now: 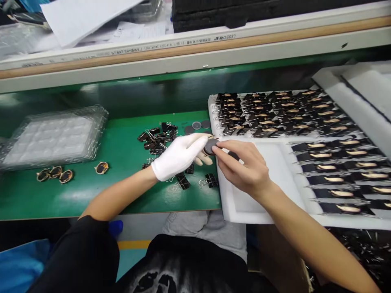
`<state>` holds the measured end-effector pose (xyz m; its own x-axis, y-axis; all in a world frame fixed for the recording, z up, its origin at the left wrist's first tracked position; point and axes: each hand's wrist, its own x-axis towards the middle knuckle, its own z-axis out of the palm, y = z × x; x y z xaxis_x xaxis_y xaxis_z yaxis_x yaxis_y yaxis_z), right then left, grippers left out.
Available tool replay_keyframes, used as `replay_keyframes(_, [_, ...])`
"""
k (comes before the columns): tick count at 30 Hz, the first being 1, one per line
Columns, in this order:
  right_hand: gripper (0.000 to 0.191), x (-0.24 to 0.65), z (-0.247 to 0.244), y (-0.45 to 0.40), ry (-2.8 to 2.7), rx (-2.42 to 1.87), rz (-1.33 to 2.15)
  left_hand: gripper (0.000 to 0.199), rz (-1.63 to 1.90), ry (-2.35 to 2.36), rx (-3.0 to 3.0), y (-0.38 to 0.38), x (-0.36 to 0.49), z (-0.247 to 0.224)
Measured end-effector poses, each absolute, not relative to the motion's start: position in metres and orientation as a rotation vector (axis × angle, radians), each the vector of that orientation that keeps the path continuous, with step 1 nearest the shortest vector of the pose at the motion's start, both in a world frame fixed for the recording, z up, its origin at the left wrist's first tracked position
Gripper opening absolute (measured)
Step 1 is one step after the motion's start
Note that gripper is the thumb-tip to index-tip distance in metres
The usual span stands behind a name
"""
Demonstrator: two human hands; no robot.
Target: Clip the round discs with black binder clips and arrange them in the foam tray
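Note:
My left hand [183,154], in a white glove, is closed on a small round piece with a dark grey disc [210,146] on its face. My bare right hand [246,167] pinches the right edge of that same disc between thumb and fingers. Both hands meet above the seam between the green table [134,191] and a white foam tray [226,203]. Black binder clips [159,138] lie in a heap behind and below the gloved hand. More round grey discs [196,125] rest just beyond my fingertips.
Rows of clipped black pieces [293,110] fill the foam trays at the right. Clear plastic trays [55,138] are stacked at the left, with several round gold-rimmed parts [66,176] nearby. A rail [152,53] runs along the back.

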<state>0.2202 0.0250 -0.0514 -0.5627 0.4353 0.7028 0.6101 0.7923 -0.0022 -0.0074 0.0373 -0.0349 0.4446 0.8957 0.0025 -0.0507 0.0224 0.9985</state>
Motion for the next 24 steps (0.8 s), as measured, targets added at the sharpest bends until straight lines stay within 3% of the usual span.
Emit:
replay_keyframes(5, [0.045,0.214,-0.047,0.020,-2.102,-0.788,0.074,0.040,0.885,0.801,1.438,0.039,-0.007,-0.036])
replay_keyframes(10, [0.041,0.204,-0.042,0.017,-1.578,-1.114,1.085,0.033,0.829,0.854,1.658,0.035,-0.010,-0.032])
replay_keyframes(12, [0.033,0.205,-0.043,0.019,-1.420,-1.171,1.300,0.031,0.764,0.953,1.871,0.036,-0.015,-0.029])
replay_keyframes(19, [0.028,0.219,-0.043,0.026,-1.065,-1.207,1.474,0.042,-0.146,1.463,2.853,0.037,-0.031,-0.028])
replay_keyframes(24, [0.028,0.218,-0.042,0.026,-1.057,-1.205,1.513,0.048,-0.345,1.366,2.948,0.031,-0.027,-0.034])
